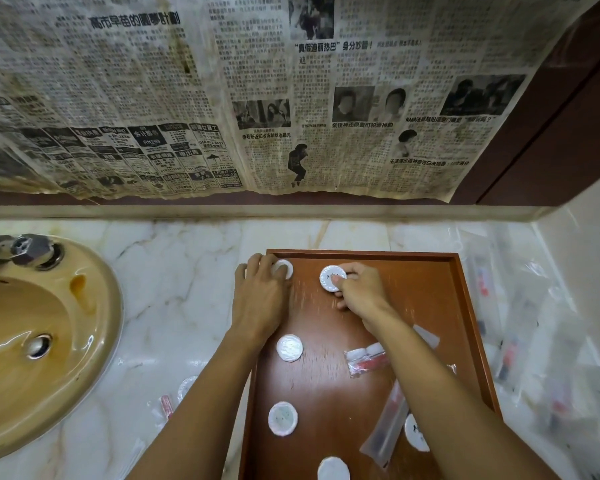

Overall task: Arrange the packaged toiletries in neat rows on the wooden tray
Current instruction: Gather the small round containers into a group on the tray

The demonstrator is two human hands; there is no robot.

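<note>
A reddish wooden tray (461, 289) lies on the marble counter. My left hand (260, 299) rests at the tray's far left corner, fingers over a round white soap packet (284, 266). My right hand (359, 289) pinches a second round white packet (330, 277) just right of it, near the tray's far edge. More round packets lie on the tray: one mid-left (289, 347), one lower left (282, 418), one at the near edge (333, 469), one partly under my right arm (414, 434). A clear bagged kit (364, 358) and a long clear sachet (388, 424) lie there too.
A tan sink (25, 341) with a metal tap (25, 251) fills the left. Clear packaged items (520, 323) are scattered on the counter right of the tray; a few more (174, 400) lie left of it. Newspaper (257, 98) covers the wall behind.
</note>
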